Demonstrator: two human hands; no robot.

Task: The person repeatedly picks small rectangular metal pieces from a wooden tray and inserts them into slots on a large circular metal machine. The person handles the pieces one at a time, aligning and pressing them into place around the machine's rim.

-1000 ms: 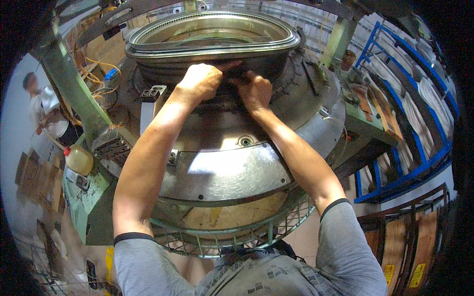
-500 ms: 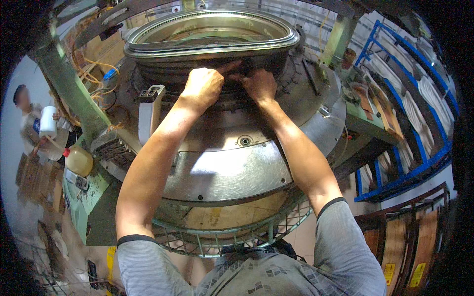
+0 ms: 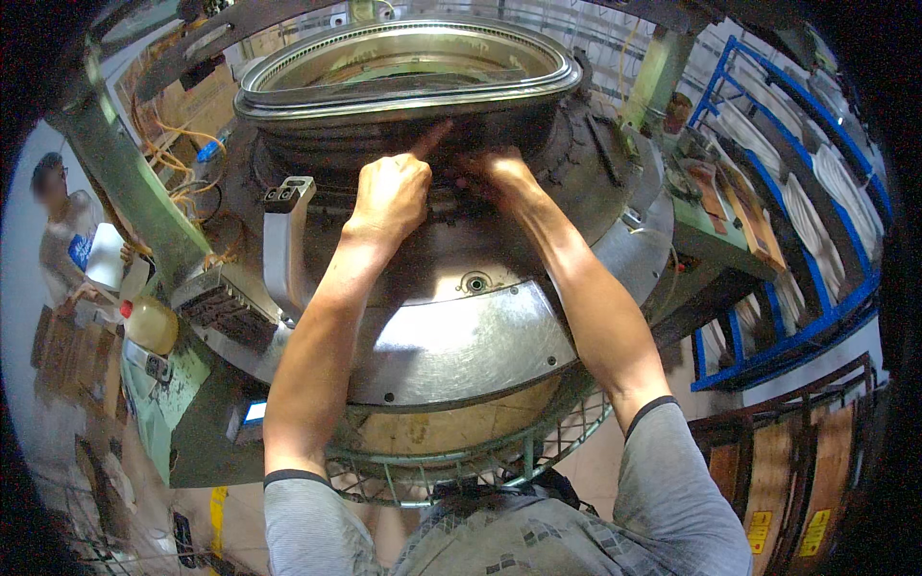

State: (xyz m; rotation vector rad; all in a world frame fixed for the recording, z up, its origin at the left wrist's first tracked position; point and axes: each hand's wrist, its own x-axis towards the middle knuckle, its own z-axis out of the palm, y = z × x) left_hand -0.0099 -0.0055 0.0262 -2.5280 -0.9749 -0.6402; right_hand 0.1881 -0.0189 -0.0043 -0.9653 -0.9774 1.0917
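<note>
A large round machine with a ribbed metal cylinder ring (image 3: 413, 104) stands before me. Against the dark lower wall of this ring, my left hand (image 3: 392, 197) is closed with the back of the hand up, its index finger pointing out toward the wall. Whatever its curled fingers hold, if anything, is hidden. My right hand (image 3: 501, 176) reaches into the shadow just right of it; its fingers are blurred and dark. Below both hands lies the machine's shiny curved metal plate (image 3: 461, 336). A grey upright handle-like block (image 3: 286, 240) rises to the left of my left forearm.
Green machine legs (image 3: 144, 182) frame the sides. A bottle of yellowish liquid with a red cap (image 3: 151, 326) stands at left, near another person (image 3: 72, 230) holding a white object. A blue rack (image 3: 788, 370) with white material stands right. Round the machine's base runs a green wire guard (image 3: 528, 456).
My left hand has shifted slightly down, its index finger now stretched up-right. My right hand's fingers have moved and blurred. The view has shifted slightly; a small lit screen shows beside my left forearm.
</note>
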